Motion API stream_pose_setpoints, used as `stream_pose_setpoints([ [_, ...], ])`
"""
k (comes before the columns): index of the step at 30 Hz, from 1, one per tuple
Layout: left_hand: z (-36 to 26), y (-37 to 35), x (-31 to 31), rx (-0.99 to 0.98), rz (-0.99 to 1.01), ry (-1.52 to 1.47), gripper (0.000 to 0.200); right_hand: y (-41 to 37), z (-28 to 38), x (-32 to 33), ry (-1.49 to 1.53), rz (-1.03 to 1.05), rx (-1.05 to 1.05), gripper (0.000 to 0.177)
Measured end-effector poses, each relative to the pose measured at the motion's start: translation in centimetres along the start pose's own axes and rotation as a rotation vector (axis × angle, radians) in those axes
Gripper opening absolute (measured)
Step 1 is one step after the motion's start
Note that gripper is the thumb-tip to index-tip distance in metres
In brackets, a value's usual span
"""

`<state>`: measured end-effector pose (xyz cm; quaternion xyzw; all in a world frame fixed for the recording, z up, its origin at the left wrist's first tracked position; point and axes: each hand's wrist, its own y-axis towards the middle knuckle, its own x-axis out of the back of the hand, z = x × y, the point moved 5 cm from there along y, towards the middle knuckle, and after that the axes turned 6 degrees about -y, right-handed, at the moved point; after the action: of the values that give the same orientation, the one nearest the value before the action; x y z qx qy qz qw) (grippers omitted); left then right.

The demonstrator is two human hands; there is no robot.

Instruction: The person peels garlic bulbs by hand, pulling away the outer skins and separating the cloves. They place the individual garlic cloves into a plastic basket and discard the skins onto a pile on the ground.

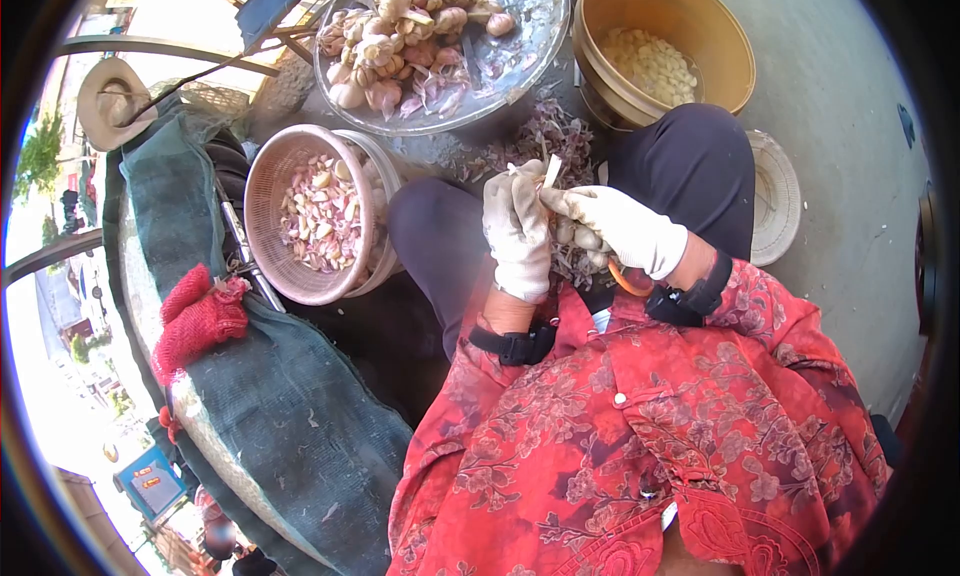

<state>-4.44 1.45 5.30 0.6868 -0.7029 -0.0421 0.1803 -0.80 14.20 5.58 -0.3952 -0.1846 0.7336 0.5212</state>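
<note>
My left hand (pixel 518 234), in a white glove with a soiled grey palm, is closed near the middle of the view, between my knees. Touching it on the right is my gloved right hand (pixel 625 226), its fingers bent round an orange-handled tool (pixel 628 280). A small pale piece (pixel 552 171) stands up between the fingertips of both hands; it looks like garlic, but the fingers hide most of it. Papery garlic skins (pixel 555 141) lie on the ground just beyond the hands.
Whole garlic bulbs (pixel 385 41) are heaped on a round metal tray (pixel 440 124). A pink basket (pixel 262 196) holds unpeeled cloves; a tan bucket (pixel 735 56) holds pale peeled cloves. A woven hat (pixel 785 201) lies right. A red glove (pixel 205 321) rests on green netting (pixel 290 416).
</note>
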Motion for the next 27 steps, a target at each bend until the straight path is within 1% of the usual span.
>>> stream_pose_setpoints([
  [4,-0.6,0.2,-0.2,-0.04,0.012,0.066,0.036,-0.7,0.7,-0.2,0.072,0.024,-0.027,0.031],
  [6,2.8,-1.6,-1.7,0.791,-0.016,-0.802,0.041,-0.8,0.7,-0.1,0.081,0.02,-0.003,0.029],
  [7,2.7,-1.4,-1.4,0.79,-0.017,-0.802,0.041,-0.8,0.6,0.1,0.08,0.021,-0.003,0.029],
  [9,2.4,-1.2,-1.3,0.841,0.175,-0.752,0.044,-0.6,0.2,0.4,0.05,0.039,-0.006,0.037],
  [10,2.8,-1.4,-1.4,0.842,0.175,-0.753,0.044,-0.6,0.2,0.5,0.05,0.039,-0.006,0.037],
  [12,2.8,-1.5,-1.9,0.835,0.22,-0.935,0.043,-0.8,0.5,0.4,0.042,0.028,0.011,0.035],
  [13,2.5,-1.4,-2.0,0.835,0.22,-0.935,0.043,-0.8,0.5,0.2,0.042,0.028,0.011,0.035],
  [15,2.0,-1.1,-2.1,0.889,0.138,-0.984,0.042,-0.8,0.7,0.2,0.015,-0.004,0.054,0.036],
  [16,2.2,-1.3,-2.2,0.889,0.137,-0.984,0.042,-0.8,0.8,0.0,0.014,-0.004,0.053,0.036],
  [18,2.9,-1.4,-2.1,0.83,0.084,-0.917,0.042,-0.6,1.1,0.2,-0.116,-0.087,0.123,0.034],
  [19,3.0,-1.4,-2.1,0.83,0.085,-0.918,0.042,-0.1,0.5,0.5,-0.117,-0.088,0.123,0.034],
  [21,2.6,-1.1,-1.6,0.745,0.028,-0.816,0.042,0.5,0.8,0.6,-0.599,-0.176,0.375,0.034],
  [22,2.1,-0.9,-1.3,0.746,0.028,-0.816,0.042,0.2,0.9,0.4,-0.598,-0.176,0.374,0.034],
  [23,1.1,-0.4,-0.6,0.635,0.093,-0.654,0.043,-0.4,1.4,-0.1,-0.808,-0.176,0.418,0.034],
  [24,0.2,0.2,-0.4,0.522,0.155,-0.493,0.044,-0.8,1.9,-0.7,-1.019,-0.175,0.461,0.037],
  [25,1.1,-0.1,-0.5,0.512,0.077,-0.553,0.045,-0.7,1.8,-0.7,-1.127,-0.209,0.61,0.033],
  [26,1.2,-0.2,-0.5,0.512,0.076,-0.552,0.045,-0.9,1.8,-0.8,-1.127,-0.207,0.611,0.033],
  [27,0.9,-0.1,-0.4,0.62,-0.018,-0.713,0.045,-1.3,1.5,-1.6,-1.303,-0.081,0.587,0.035],
])
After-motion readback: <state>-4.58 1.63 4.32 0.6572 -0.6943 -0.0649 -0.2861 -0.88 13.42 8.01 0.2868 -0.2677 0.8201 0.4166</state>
